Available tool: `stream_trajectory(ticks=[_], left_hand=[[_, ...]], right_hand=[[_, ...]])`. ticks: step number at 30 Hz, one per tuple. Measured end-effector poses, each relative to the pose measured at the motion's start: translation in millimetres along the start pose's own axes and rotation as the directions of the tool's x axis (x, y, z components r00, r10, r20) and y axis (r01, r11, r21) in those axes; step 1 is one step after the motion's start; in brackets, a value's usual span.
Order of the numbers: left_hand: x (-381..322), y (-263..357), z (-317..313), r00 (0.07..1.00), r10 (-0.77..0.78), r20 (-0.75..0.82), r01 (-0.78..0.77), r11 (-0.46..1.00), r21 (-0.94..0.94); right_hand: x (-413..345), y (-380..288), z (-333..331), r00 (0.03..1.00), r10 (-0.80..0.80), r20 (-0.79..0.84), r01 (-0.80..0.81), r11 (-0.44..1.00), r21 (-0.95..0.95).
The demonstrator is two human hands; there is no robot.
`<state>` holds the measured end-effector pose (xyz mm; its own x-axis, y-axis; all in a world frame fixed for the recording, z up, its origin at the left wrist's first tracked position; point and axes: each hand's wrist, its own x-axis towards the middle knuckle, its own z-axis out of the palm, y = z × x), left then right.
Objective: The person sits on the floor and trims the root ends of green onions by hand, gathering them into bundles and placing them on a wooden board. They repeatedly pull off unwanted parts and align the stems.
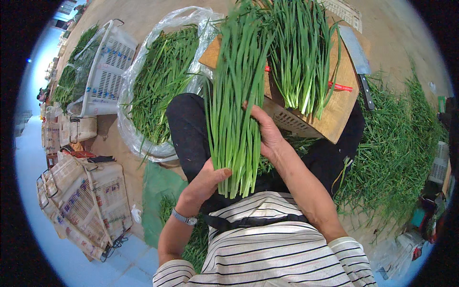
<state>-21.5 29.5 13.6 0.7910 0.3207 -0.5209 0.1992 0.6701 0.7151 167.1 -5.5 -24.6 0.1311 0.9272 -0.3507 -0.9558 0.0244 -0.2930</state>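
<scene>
Both my hands hold a bundle of long green leafy stalks, probably Chinese chives (235,118), above my lap with the pale cut ends towards me. My left hand (208,181) grips it low on the left side, thumb over the stalks. My right hand (265,129) grips its right side higher up. Beyond, a second bunch of the same greens (299,61) lies on a wooden board (331,120). A red printed strip (340,86) lies by that bunch. A cleaver with a black handle (358,59) rests at the board's right edge.
A clear plastic bag (123,118) of loose greens stands left of my knees. Farther left are a white plastic crate (111,66) with bagged greens and several stacked crates (96,201). A large heap of loose greens (391,150) covers the floor at right.
</scene>
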Motion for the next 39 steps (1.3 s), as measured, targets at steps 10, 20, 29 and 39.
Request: stream_trajectory(ticks=[10,20,29,39], left_hand=[[8.2,-18.3,17.5,1.0,0.009,-0.013,-0.013,0.956,-0.294],[12.1,-31.4,25.2,0.991,-0.032,-0.131,-0.034,0.882,-0.47],[15.4,-27.5,28.3,0.999,-0.053,0.002,0.048,0.885,-0.464],[20.7,-35.3,29.6,0.991,-0.086,-0.098,0.047,0.935,-0.352]], right_hand=[[-26.4,1.8,11.3,0.981,-0.017,-0.195,-0.03,0.972,-0.234],[-79.7,9.3,-11.6,0.986,-0.067,-0.151,-0.085,0.576,-0.813],[-79.4,1.7,-21.8,0.991,0.102,-0.084,-0.131,0.67,-0.731],[-79.2,14.9,-19.4,0.991,-0.128,-0.049,0.008,0.415,-0.91]])
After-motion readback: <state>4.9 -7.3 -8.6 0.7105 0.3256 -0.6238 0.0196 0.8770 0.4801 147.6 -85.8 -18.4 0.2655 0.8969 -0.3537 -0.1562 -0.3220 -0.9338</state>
